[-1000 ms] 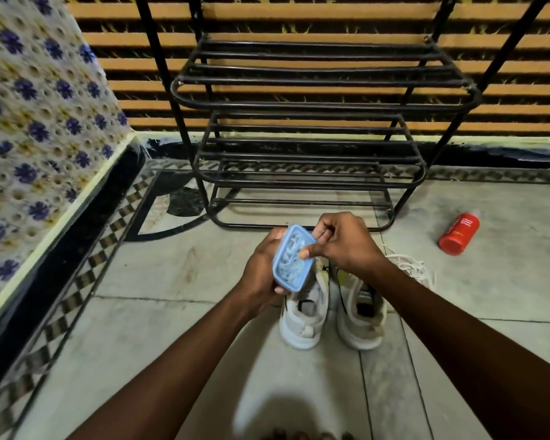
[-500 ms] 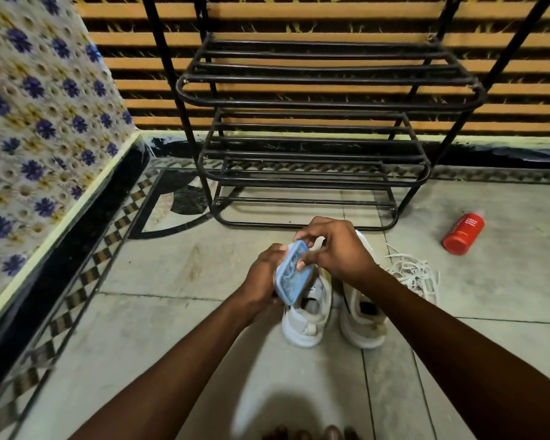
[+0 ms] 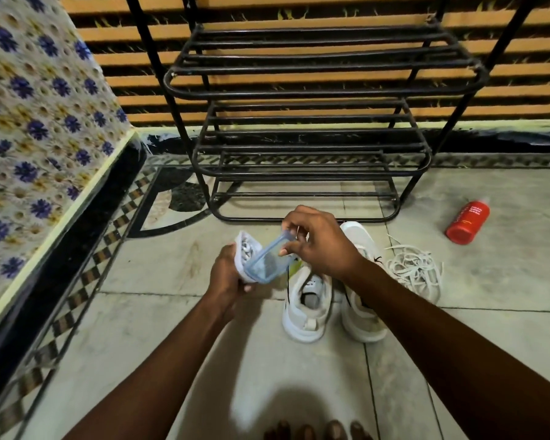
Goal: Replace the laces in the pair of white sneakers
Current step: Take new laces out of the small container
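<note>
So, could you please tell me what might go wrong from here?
1. The right hand is lifting the blue lid off the white container in the left hand; tilted, it could spill its white contents.
2. The old laces lie loose beside the white sneakers and may get mixed with new ones.

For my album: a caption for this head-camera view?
Two hands open a small blue-lidded box above white sneakers.

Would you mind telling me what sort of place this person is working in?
Most likely a home entryway or porch. A black metal shoe rack stands empty against a slatted wall, the patterned tile floor has a decorative border, and a pair of white sneakers sits beside loose laces.
</note>
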`<state>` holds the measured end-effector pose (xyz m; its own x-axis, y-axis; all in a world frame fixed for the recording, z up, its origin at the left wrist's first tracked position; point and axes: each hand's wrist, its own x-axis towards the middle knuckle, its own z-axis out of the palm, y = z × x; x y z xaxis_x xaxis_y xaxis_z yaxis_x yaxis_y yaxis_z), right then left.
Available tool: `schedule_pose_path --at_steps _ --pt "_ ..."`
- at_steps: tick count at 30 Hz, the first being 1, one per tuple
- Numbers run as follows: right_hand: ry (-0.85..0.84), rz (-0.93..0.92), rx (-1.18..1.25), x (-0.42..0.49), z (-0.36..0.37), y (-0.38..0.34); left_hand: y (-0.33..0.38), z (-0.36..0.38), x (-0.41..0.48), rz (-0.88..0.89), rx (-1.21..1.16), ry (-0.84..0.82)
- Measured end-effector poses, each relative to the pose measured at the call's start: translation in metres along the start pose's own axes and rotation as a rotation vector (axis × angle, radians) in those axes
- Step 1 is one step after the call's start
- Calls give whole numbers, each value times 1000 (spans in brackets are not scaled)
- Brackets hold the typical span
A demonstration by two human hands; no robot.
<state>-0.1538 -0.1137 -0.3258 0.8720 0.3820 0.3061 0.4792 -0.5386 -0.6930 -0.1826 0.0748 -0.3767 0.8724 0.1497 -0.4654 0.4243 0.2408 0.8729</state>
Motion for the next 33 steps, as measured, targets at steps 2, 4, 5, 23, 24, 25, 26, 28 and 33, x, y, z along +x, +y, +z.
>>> schedule_pose_path --at_steps 2,4,5,23,24,25,26,28,33 --pt "-79 -68 -115 0 14 -2 3 -18 9 -5 -7 50" --pt "-184 -112 -265 -3 33 -4 5 -36 15 -20 -97 101" --pt "-240 -116 -337 -5 45 -5 5 -45 18 -12 -123 113" --pt "-783 -307 -867 -49 152 -13 -18 -95 36 -112 -164 166" --pt "-776 -309 -850 -50 152 -10 -19 -96 36 -107 -152 159" --pt "-755 -292 -818 -48 152 -9 -20 -98 36 -99 -146 153" --pt "-714 -251 -774 -46 151 -7 -20 -99 36 -91 -139 143" --pt "-565 -129 -673 -34 147 -6 -20 -102 36 -68 -106 113" --pt "-277 -76 -358 7 127 -6 -18 -94 29 -27 -68 -14"
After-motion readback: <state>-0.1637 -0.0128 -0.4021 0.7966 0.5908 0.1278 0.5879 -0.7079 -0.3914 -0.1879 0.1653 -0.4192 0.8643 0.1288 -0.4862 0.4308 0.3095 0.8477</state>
